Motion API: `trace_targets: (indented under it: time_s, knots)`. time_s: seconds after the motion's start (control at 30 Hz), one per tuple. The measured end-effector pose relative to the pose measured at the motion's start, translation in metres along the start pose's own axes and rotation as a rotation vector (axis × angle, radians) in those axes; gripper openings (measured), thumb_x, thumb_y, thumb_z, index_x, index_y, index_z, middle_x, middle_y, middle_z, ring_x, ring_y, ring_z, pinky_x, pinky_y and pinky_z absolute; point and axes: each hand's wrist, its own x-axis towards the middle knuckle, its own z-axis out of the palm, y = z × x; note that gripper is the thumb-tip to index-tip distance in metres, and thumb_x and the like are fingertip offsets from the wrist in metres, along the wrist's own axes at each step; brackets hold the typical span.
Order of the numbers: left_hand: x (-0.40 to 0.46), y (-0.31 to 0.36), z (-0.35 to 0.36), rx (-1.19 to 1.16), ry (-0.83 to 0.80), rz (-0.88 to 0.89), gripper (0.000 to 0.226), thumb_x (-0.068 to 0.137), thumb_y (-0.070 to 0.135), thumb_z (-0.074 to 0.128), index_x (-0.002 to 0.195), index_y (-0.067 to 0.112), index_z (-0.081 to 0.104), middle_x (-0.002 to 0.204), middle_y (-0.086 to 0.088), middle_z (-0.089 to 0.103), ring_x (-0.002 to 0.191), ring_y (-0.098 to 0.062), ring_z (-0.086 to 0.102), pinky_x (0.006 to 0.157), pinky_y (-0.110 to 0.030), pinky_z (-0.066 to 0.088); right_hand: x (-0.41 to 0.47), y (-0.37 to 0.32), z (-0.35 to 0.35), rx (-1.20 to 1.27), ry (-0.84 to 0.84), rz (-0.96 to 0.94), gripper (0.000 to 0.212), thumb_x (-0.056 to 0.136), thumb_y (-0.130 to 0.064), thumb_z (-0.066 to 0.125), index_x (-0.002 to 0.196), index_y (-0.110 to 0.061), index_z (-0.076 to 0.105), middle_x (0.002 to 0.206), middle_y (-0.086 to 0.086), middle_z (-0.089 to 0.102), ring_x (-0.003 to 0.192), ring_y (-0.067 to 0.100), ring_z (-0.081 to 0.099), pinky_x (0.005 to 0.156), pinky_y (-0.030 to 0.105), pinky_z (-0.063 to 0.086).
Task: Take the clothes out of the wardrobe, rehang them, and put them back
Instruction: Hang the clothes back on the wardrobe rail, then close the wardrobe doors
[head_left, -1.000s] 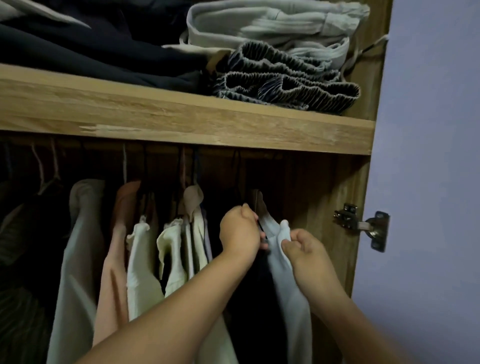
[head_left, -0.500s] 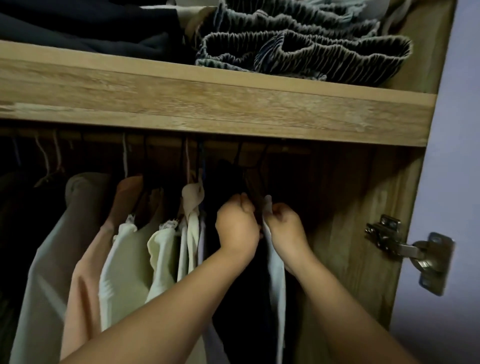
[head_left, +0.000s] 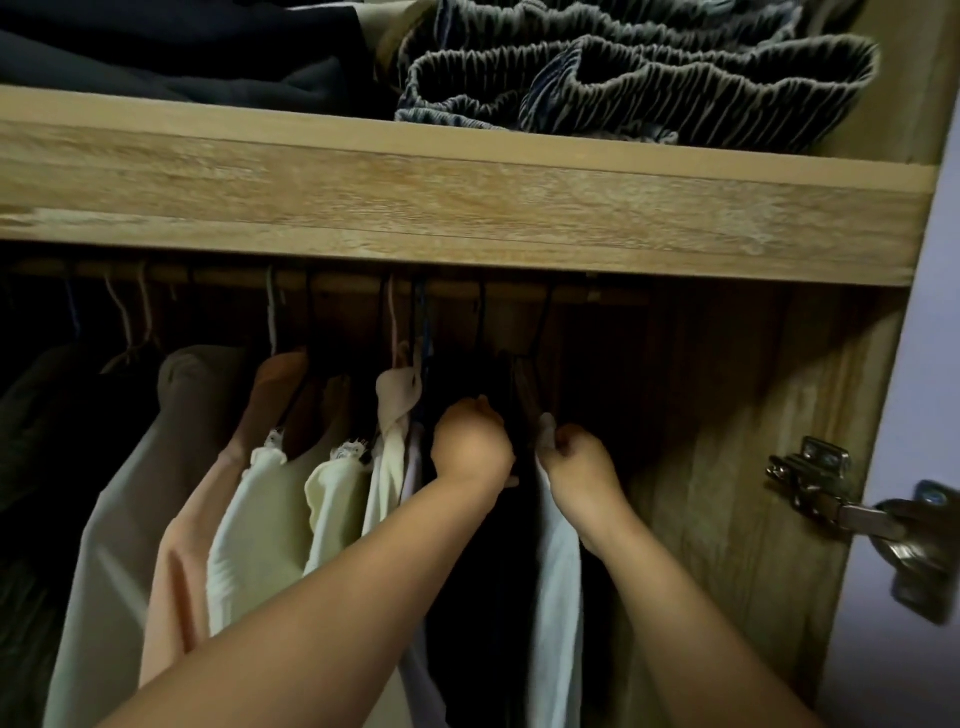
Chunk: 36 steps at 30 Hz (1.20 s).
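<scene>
Where shadow swallowed the far-left hangers, pale draped garments (head_left: 249, 519) followed rightward under the grained wooden shelf (head_left: 467, 208). Left hand (head_left: 472, 449) was curled against dark cloth, its grip unclear; right hand (head_left: 576, 462) pinched the pale-blue garment (head_left: 558, 597). Ruffled folded fabric (head_left: 649, 73) lay above, metal hinge (head_left: 852, 499) rightmost.

You were looking into a dim wardrobe, where the light reached in from behind you and caught the pale wooden shelf front (head_left: 467, 208), your two bare forearms and the cream hanging garments (head_left: 270, 519), while the far left and the gap between your hands sank into near-black shadow. The picture was soft all over, with smeared detail on the grey ribbed folded fabric (head_left: 649, 78) above. The wide lens bowed the shelf edge, and the metal door hinge (head_left: 857, 514) showed faint glints.
</scene>
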Motion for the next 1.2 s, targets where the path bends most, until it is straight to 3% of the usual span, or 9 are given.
trace_targets:
  time_s: [0.1, 0.23, 0.33, 0.47, 0.6, 0.7, 0.8, 0.97, 1.2]
  knots:
    - [-0.006, -0.003, -0.005, -0.013, -0.051, 0.014, 0.028, 0.102, 0.027, 0.03, 0.089, 0.009, 0.047, 0.078, -0.008, 0.047, 0.062, -0.026, 0.052, 0.06, -0.039, 0.05, -0.009, 0.004, -0.008, -0.049, -0.012, 0.001, 0.032, 0.1, -0.021, 0.04, 0.068, -0.025, 0.041, 0.06, -0.012, 0.035, 0.056, 0.001, 0.035, 0.05, 0.013, 0.03]
    - [-0.017, -0.008, -0.013, 0.097, -0.128, 0.151, 0.012, 0.1, 0.018, 0.033, 0.105, 0.01, 0.04, 0.081, -0.007, 0.049, 0.059, -0.021, 0.051, 0.066, -0.039, 0.053, -0.023, -0.003, -0.018, -0.164, -0.012, 0.028, 0.015, 0.098, -0.016, 0.043, 0.09, -0.012, 0.055, 0.065, -0.005, 0.046, 0.057, 0.004, 0.042, 0.046, 0.01, 0.033]
    - [-0.026, -0.013, -0.02, 0.305, -0.141, 0.315, 0.02, 0.094, 0.009, 0.04, 0.113, 0.003, 0.041, 0.093, -0.015, 0.058, 0.075, -0.031, 0.062, 0.076, -0.045, 0.055, -0.036, -0.009, -0.022, -0.312, 0.015, 0.031, 0.019, 0.095, -0.014, 0.047, 0.109, -0.01, 0.058, 0.085, 0.001, 0.058, 0.074, 0.012, 0.053, 0.054, 0.016, 0.038]
    - [-0.045, -0.01, -0.037, 0.561, -0.193, 0.435, 0.036, 0.091, 0.009, 0.05, 0.124, 0.001, 0.039, 0.119, -0.014, 0.054, 0.106, -0.028, 0.056, 0.082, -0.027, 0.044, -0.061, -0.015, -0.024, -0.461, 0.0, 0.05, 0.031, 0.093, -0.011, 0.048, 0.124, -0.011, 0.051, 0.112, 0.011, 0.059, 0.1, 0.025, 0.057, 0.079, 0.029, 0.046]
    - [-0.064, -0.005, -0.052, 0.723, -0.319, 0.503, 0.065, 0.092, 0.017, 0.053, 0.146, 0.009, 0.018, 0.143, -0.013, 0.029, 0.123, -0.027, 0.045, 0.093, -0.025, 0.038, -0.091, -0.02, -0.028, -0.532, -0.032, 0.08, 0.019, 0.093, -0.012, 0.047, 0.112, -0.008, 0.051, 0.099, 0.008, 0.059, 0.082, 0.019, 0.055, 0.056, 0.022, 0.038]
    - [-0.079, -0.007, -0.062, 0.796, -0.432, 0.548, 0.07, 0.093, 0.02, 0.053, 0.149, 0.014, 0.01, 0.151, -0.009, 0.015, 0.129, -0.025, 0.04, 0.095, -0.021, 0.035, -0.114, -0.023, -0.032, -0.614, -0.065, 0.118, 0.018, 0.095, -0.019, 0.048, 0.11, -0.011, 0.05, 0.09, 0.001, 0.054, 0.074, 0.014, 0.051, 0.049, 0.016, 0.032]
    - [-0.094, -0.012, -0.072, 0.847, -0.497, 0.6, 0.065, 0.093, 0.021, 0.053, 0.147, 0.016, 0.017, 0.15, -0.007, 0.015, 0.126, -0.024, 0.043, 0.091, -0.019, 0.035, -0.138, -0.028, -0.037, -0.68, -0.127, 0.183, 0.02, 0.096, -0.024, 0.048, 0.113, -0.014, 0.052, 0.084, -0.004, 0.054, 0.071, 0.01, 0.051, 0.054, 0.02, 0.038]
    - [-0.119, -0.02, -0.086, 0.948, -0.546, 0.658, 0.049, 0.094, 0.026, 0.051, 0.139, 0.017, 0.035, 0.143, -0.005, 0.03, 0.121, -0.022, 0.046, 0.095, -0.026, 0.039, -0.179, -0.039, -0.047, -0.776, -0.253, 0.271, 0.039, 0.096, -0.03, 0.048, 0.133, -0.017, 0.044, 0.122, 0.004, 0.058, 0.105, 0.019, 0.057, 0.079, 0.025, 0.045]
    - [-0.173, -0.04, -0.112, 1.071, -0.55, 0.641, 0.04, 0.094, 0.028, 0.05, 0.133, 0.018, 0.045, 0.132, -0.003, 0.045, 0.116, -0.019, 0.051, 0.094, -0.029, 0.044, -0.236, -0.055, -0.065, -0.837, -0.423, 0.244, 0.041, 0.095, -0.03, 0.048, 0.134, -0.017, 0.045, 0.132, 0.005, 0.052, 0.117, 0.021, 0.051, 0.088, 0.025, 0.041]
